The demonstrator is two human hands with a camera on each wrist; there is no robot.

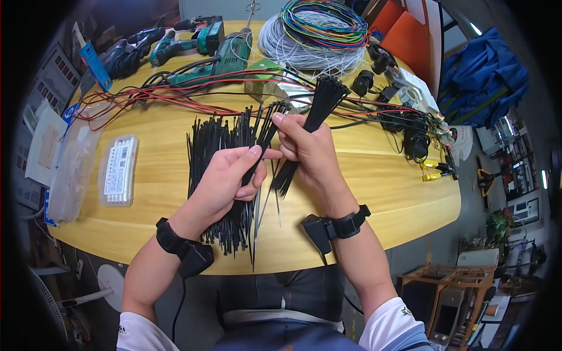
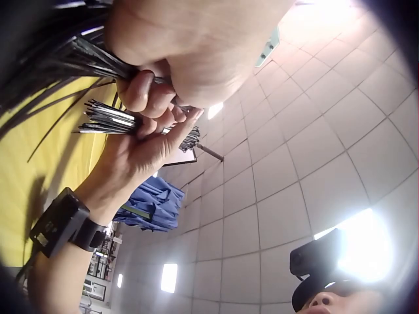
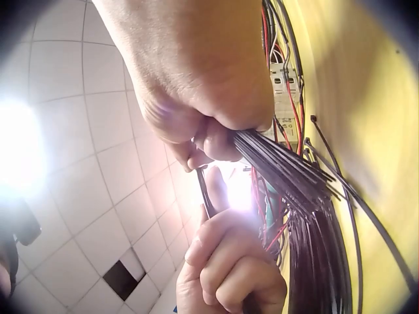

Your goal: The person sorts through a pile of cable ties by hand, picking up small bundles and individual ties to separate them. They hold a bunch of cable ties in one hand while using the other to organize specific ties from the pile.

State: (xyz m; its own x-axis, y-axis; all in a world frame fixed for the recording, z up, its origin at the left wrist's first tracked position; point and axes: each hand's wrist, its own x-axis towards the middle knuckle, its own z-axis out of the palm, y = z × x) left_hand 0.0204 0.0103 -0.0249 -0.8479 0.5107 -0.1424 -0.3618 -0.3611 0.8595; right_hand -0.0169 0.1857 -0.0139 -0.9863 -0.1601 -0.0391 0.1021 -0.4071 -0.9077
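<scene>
My left hand grips a thin bundle of black cable ties, their heads pointing up and away. In my right hand is a thicker bundle of cable ties, clasped by the curled fingers around its middle. The right thumb and forefinger meet at the heads of the left bundle. Under the left hand a wide pile of loose cable ties lies on the wooden table. The right wrist view shows the tail ends of the right-hand bundle fanning out below the palm.
A clear case of white pens and a plastic bag lie at the left. Red and black wires cross behind the pile. Farther back are green power drills and coiled cable. Yellow-handled tools sit near the right edge.
</scene>
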